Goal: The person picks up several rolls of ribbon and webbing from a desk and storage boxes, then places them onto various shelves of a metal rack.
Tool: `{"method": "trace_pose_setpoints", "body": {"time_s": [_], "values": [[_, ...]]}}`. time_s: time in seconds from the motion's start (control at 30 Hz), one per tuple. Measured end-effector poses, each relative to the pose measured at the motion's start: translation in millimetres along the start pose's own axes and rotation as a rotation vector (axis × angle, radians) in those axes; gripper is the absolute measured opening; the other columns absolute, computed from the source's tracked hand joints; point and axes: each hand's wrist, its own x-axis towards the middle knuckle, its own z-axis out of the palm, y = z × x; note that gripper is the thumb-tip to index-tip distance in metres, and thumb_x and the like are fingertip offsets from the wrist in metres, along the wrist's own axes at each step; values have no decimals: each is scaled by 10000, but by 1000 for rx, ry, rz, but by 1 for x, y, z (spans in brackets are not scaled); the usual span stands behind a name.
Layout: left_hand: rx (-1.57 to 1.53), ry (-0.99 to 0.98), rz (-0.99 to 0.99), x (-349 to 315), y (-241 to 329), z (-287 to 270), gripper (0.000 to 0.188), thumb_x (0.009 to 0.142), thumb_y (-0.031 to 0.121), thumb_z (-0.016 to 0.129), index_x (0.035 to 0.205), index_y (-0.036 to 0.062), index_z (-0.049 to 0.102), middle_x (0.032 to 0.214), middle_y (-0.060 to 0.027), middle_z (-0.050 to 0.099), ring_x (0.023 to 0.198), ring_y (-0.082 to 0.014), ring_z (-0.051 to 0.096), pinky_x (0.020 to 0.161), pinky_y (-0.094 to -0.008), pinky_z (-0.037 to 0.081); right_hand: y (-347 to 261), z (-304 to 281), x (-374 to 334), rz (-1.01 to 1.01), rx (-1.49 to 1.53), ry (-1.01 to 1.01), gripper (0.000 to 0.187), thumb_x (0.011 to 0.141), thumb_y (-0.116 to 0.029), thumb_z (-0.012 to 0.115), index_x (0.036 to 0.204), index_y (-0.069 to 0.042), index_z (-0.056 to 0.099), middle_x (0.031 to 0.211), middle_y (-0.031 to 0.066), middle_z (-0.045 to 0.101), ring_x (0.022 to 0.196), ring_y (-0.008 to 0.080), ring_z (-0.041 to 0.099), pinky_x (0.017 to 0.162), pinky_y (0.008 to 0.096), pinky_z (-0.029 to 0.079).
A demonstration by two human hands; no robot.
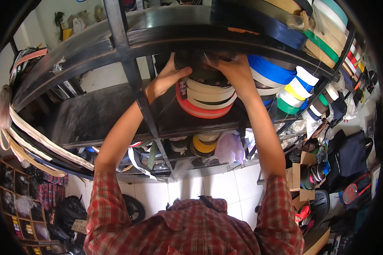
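My left hand [171,77] and my right hand [235,73] reach under the upper shelf. Between them they grip a dark roll of webbing [198,62], its top partly hidden by the shelf edge. Both thumbs show on the near side, while most other fingers are hidden or in shadow. Directly below lies a stack of coiled cream webbing [208,97], with a red roll [206,114] at the bottom on the black shelf. A blue and white roll [272,76] stands just right of my right hand.
A black metal upright [136,80] passes beside my left forearm. The upper shelf [170,36] overhangs my hands. More coloured rolls [295,91] crowd the right. Lower down are a yellow roll [203,145] and a lilac bag [230,146]. Pale straps [42,142] hang at left.
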Motion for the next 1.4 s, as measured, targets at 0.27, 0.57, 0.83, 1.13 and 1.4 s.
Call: {"method": "trace_pose_setpoints", "body": {"time_s": [0.27, 0.57, 0.83, 1.13, 1.4], "values": [[319, 159, 3, 12, -8, 16, 924, 734, 123, 759, 1419, -29, 158, 1364, -190, 365, 1324, -275, 318, 1076, -353, 317, -4, 1, 0, -39, -233, 13, 389, 747, -167, 774, 1072, -1, 640, 974, 105, 694, 930, 193, 653, 826, 309, 502], [-45, 14, -42, -7, -14, -35, 764, 947, 366, 550, 1480, -3, 145, 1458, -134, 319, 1349, -231, 289, 1110, -326, 232, 3, 14, -10, -54, -332, 117, 508, 732, -188, 788, 1147, 10, 573, 996, 125, 674, 952, 231, 645, 841, 329, 489], [-15, 150, -43, 5, -4, 7, 676, 1002, 377, 431, 1473, -13, 142, 1488, -146, 253, 1402, -217, 176, 1135, -302, 149, 19, 20, -30, -236, -490, 308, 743, 724, -250, 780, 1265, 57, 375, 1119, 252, 520, 1041, 426, 535, 871, 452, 440], [401, 15, 57, 4, 8, 7, 767, 997, 405, 409, 1493, 7, -20, 1555, -161, 78, 1443, -256, 53, 1152, -338, 120, 24, 23, -31, -183, -617, 416, 687, 756, -135, 743, 1285, 75, 358, 1112, 234, 555, 1046, 342, 554, 912, 390, 426], [297, 8, 9, -20, -11, -81, 608, 923, 337, 570, 1395, 27, 344, 1297, -149, 493, 1202, -252, 469, 1036, -352, 346, 12, 10, -63, -76, -271, 321, 721, 819, -144, 709, 1387, 68, 318, 1393, 260, 416, 1281, 330, 443, 1074, 392, 330]]}}
